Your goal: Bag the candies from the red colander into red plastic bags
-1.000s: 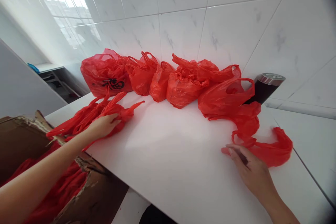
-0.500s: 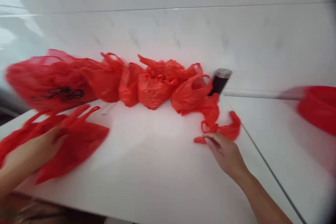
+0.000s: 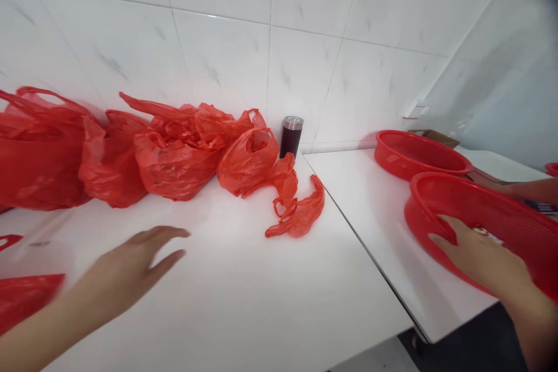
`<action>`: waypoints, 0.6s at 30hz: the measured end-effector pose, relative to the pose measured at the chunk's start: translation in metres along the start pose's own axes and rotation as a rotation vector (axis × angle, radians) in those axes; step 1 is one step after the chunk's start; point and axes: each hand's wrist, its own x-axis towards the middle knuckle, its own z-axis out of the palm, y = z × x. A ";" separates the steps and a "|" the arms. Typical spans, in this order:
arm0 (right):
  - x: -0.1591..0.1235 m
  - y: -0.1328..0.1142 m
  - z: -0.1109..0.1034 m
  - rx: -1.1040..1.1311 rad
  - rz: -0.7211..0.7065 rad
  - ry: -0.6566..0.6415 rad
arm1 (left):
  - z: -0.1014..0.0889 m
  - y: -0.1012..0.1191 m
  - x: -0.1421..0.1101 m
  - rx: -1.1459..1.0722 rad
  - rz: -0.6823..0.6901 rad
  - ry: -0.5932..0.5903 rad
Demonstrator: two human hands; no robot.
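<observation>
My left hand [image 3: 135,261] hovers over the white table [image 3: 244,296], its thumb and fingers apart with nothing between them. To its left lies a flat red plastic bag [image 3: 28,296], cut off by the view's edge. My right hand [image 3: 483,261] is at the near red plastic basket [image 3: 425,215], thumb and fingers spread close to the rim. Whether the fingertips touch the basket, I cannot tell. Something small and pale [image 3: 482,231] shows inside, partly hidden by that hand. A crumpled red plastic bag [image 3: 303,215] lies on the table between my hands.
Several filled red plastic bags [image 3: 178,165] line the tiled wall. A dark flask [image 3: 290,138] with a silver lid stands beside them. Behind the near basket is another red basket [image 3: 414,154]. Another person's arm [image 3: 534,190] enters from the right. A seam [image 3: 349,218] divides two tables.
The view has swung right, bringing both baskets into sight. My left hand has let go of the flat red bag. My right hand has left the crumpled bag and moved to the near basket.
</observation>
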 end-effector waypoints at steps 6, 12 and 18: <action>-0.011 0.000 0.015 -0.079 0.073 -0.198 | 0.094 0.114 0.044 0.046 0.347 -0.229; -0.003 -0.037 0.029 0.081 -0.038 -0.105 | 0.137 0.152 0.040 -0.022 0.281 -0.231; -0.038 -0.077 0.064 0.276 -0.063 -0.435 | 0.115 0.137 0.005 -0.373 0.139 -0.373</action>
